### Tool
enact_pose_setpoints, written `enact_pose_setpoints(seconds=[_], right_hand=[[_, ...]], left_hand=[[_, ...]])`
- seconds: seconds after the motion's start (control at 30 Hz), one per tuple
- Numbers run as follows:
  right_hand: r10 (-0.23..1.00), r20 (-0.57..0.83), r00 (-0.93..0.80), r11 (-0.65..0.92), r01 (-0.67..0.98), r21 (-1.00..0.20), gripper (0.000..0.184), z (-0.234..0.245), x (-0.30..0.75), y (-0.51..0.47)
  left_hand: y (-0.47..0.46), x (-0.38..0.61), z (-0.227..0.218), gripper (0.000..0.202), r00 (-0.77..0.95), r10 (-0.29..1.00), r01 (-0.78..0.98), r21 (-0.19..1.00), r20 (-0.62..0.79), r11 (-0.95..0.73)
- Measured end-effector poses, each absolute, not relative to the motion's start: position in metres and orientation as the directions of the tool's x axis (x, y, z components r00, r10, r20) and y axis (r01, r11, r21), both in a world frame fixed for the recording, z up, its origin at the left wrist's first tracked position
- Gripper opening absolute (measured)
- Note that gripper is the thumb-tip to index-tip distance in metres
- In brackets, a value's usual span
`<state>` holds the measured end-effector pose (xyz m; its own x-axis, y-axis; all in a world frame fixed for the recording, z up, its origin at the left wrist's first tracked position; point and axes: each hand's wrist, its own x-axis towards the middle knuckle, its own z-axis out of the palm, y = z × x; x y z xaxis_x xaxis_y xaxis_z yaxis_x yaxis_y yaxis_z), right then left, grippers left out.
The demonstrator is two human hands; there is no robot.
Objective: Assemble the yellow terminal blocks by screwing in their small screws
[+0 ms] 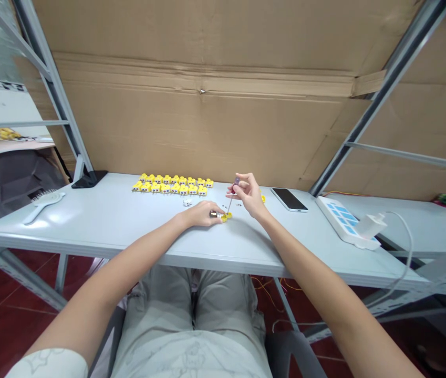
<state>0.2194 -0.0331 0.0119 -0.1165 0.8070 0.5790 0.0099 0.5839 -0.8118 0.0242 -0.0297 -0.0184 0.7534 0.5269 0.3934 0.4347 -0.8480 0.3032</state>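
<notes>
My left hand (203,213) rests on the table and is closed on a small yellow plastic part (226,216) with a dark, barrel-shaped piece (214,214) at its left end, perhaps a small motor. In my right hand (248,191) is a screwdriver (229,203), gripped by its reddish, see-through handle. The thin shaft points down, its tip at the yellow part. Tiny dark screws (238,205) lie just beyond the part. A small white piece (187,202) sits beyond my left hand. Part of another yellow piece (263,199) shows behind my right hand.
Two rows of yellow parts (170,184) line the table's back edge. A phone (289,199) lies to the right, beside a white power strip (346,223) with a plugged-in charger (370,226). At the left is a hairbrush (44,205). Cardboard (207,131) walls off the back.
</notes>
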Motion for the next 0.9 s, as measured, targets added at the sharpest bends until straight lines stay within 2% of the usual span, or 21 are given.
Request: enact_pose_setpoints(seconds=[0.13, 0.27, 0.43, 0.57, 0.77, 0.9], right_hand=[[0.798, 0.596, -0.085, 0.601, 0.038, -0.799, 0.046, 0.0127, 0.2199, -0.0335], [0.822, 0.562, -0.092, 0.565, -0.003, -0.825, 0.044, 0.0137, 0.2203, -0.0337], [0.792, 0.608, -0.061, 0.61, 0.029, -0.792, 0.047, 0.0137, 0.2198, -0.0328], [0.806, 0.581, -0.112, 0.583, -0.02, -0.812, 0.044, 0.0137, 0.2199, -0.0321], [0.787, 0.612, -0.077, 0.615, 0.015, -0.789, 0.044, 0.0144, 0.221, -0.031], [0.794, 0.597, -0.117, 0.6, -0.006, -0.8, 0.044, 0.0143, 0.2209, -0.0323]], left_hand=[[-0.0306, 0.0243, -0.018, 0.032, 0.756, 0.527, 0.433, 0.307, 0.389, -0.847], [-0.0311, 0.0245, -0.0177, 0.033, 0.755, 0.52, 0.419, 0.315, 0.4, -0.851], [-0.0308, 0.0242, -0.0177, 0.032, 0.754, 0.525, 0.42, 0.324, 0.396, -0.848], [-0.0312, 0.0239, -0.0175, 0.031, 0.752, 0.526, 0.424, 0.318, 0.398, -0.848], [-0.0314, 0.0241, -0.0181, 0.029, 0.751, 0.518, 0.417, 0.314, 0.409, -0.853], [-0.0306, 0.0244, -0.0187, 0.029, 0.753, 0.511, 0.411, 0.31, 0.414, -0.857]])
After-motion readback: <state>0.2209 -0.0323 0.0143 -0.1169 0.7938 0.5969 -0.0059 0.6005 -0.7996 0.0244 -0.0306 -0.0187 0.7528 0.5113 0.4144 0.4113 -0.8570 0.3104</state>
